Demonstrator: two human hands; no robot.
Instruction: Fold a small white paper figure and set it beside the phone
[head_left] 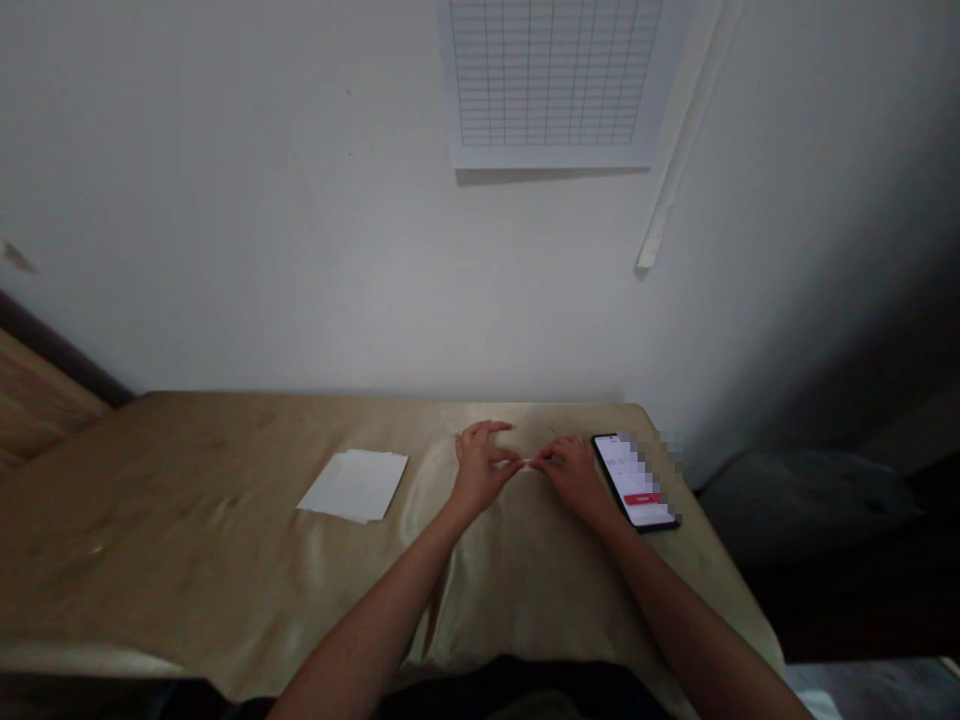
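My left hand and my right hand meet over the table, fingertips almost touching. Both pinch a small pale item between thumb and forefinger; it is too small to name. The other fingers of my left hand are raised and spread. My right hand lies just left of a smartphone with a lit screen, flat on the table.
A small stack of white paper sheets lies to the left of my hands. The table has a tan, glossy cover and stands against a white wall. A printed grid sheet hangs on the wall. Dark furniture sits at the right.
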